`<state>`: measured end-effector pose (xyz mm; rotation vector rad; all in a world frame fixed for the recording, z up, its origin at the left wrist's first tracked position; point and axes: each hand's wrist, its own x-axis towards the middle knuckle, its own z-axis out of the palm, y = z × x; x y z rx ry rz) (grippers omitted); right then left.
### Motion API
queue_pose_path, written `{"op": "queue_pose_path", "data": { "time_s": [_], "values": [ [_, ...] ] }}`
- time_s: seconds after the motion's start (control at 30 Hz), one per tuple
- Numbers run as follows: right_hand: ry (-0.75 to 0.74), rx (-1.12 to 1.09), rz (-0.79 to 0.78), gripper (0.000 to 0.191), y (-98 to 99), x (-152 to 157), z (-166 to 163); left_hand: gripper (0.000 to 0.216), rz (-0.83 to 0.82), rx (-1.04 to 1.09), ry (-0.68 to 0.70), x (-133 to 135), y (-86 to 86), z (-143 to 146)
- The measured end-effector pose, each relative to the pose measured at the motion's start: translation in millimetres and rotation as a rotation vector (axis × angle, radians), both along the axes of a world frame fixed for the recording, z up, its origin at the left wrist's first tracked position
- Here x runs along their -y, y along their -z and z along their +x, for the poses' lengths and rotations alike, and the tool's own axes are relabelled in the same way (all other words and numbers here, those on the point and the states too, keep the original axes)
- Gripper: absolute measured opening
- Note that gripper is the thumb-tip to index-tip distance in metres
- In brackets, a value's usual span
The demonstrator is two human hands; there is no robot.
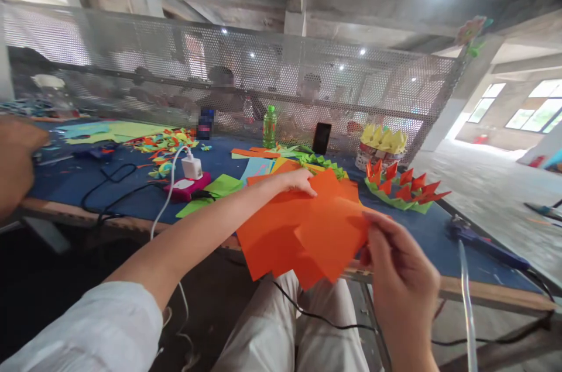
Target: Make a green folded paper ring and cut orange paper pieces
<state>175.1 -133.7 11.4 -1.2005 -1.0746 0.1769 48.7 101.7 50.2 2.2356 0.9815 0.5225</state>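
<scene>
Several sheets of orange paper [272, 226] lie fanned out at the front of the blue table, jutting past its edge over my lap. My right hand [399, 267] pinches the right corner of the uppermost orange sheet [333, 231] between thumb and fingers. At the far side of that sheet, my left hand [301, 182] has its thumb on the orange paper and its other fingers curled, partly hidden. Yellow, blue and green papers [257, 168] lie beyond the stack. Just behind my left hand sits a folded green paper strip [322, 162].
A glue gun [483, 246] rests at right, near pointed orange-green [406, 188] and yellow [384, 141] paper crowns. Behind stand a phone [322, 138] and green bottle [270, 127]. A white charger [192, 166], cables and paper scraps [164, 141] lie left. Someone's blurred arm [17, 161] enters there.
</scene>
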Motion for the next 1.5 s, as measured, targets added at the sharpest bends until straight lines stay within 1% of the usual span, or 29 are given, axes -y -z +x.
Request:
{"op": "queue_pose_path", "data": {
  "time_s": [0.07,0.1,0.17,0.23,0.3,0.33,0.37,0.4,0.47,0.5,0.57,0.63,0.7,0.73,0.8,0.87,0.93,1.0,1.13,1.23,1.33,1.4,1.5],
  "values": [
    [-0.145,0.057,-0.118,0.027,12.3,-12,-6,0.035,0.055,0.006,-0.036,1,1.0,1],
    [-0.203,0.092,-0.179,0.027,18.5,-17,-10,0.035,0.093,0.017,-0.057,2,-0.8,-4],
    [-0.283,0.166,-0.272,0.027,28.8,-23,-16,0.033,0.179,0.059,-0.106,11,-7.4,-23],
    [-0.333,0.224,-0.327,0.029,35.4,-24,-24,0.033,0.259,0.125,-0.156,35,-14.2,-51],
    [-0.379,0.251,-0.363,0.031,38.0,-22,-32,0.032,0.311,0.19,-0.209,73,-16.0,-82],
    [-0.405,0.256,-0.384,0.032,38.3,-21,-36,0.028,0.326,0.214,-0.238,96,-13.8,-98],
    [-0.433,0.261,-0.402,0.033,38.2,-19,-39,0.026,0.329,0.235,-0.271,120,-9.0,-114],
    [-0.46,0.266,-0.414,0.033,38.0,-17,-42,0.026,0.311,0.268,-0.338,142,-1.7,-129],
    [-0.513,0.271,-0.433,0.033,38.3,-15,-45,0.03,0.185,0.29,-0.466,180,19.5,-156],
    [-0.529,0.264,-0.436,0.032,39.0,-14,-46,0.035,0.111,0.31,-0.527,193,32.5,-168],
    [-0.538,0.242,-0.437,0.031,41.3,-14,-46,0.045,-0.04,0.365,-0.618,209,60.2,-185],
    [-0.516,0.233,-0.445,0.031,44.2,-15,-45,0.049,-0.249,0.417,-0.626,215,85.7,-191],
    [-0.491,0.24,-0.455,0.032,46.4,-16,-45,0.049,-0.475,0.533,-0.569,216,105.1,-185],
    [-0.481,0.246,-0.459,0.032,47.0,-17,-44,0.049,-0.574,0.611,-0.524,216,111.9,-180],
    [-0.468,0.267,-0.464,0.032,46.8,-18,-45,0.048,-0.729,0.774,-0.425,215,119.7,-164],
    [-0.468,0.303,-0.466,0.032,45.3,-17,-46,0.045,-0.789,0.9,-0.372,215,121.2,-148],
    [-0.482,0.33,-0.464,0.032,43.6,-16,-47,0.045,-0.787,0.941,-0.382,213,118.7,-135],
    [-0.489,0.326,-0.462,0.034,43.3,-13,-45,0.045,-0.771,0.927,-0.411,210,114.7,-126],
    [-0.495,0.254,-0.502,0.037,49.8,1,-31,0.037,-0.739,0.89,-0.441,206,107.3,-123],
    [-0.486,0.16,-0.522,0.042,58.5,17,-13,0.037,-0.677,0.794,-0.48,210,104.2,-136],
    [-0.426,0.072,-0.553,0.047,64.6,29,6,0.037,-0.614,0.686,-0.536,216,102.8,-156],
    [-0.367,0.042,-0.551,0.046,64.6,33,18,0.039,-0.6,0.666,-0.578,220,102.4,-170],
    [-0.279,0.054,-0.507,0.041,56.7,30,33,0.038,-0.59,0.648,-0.612,222,100.8,-187]
  ]
}}
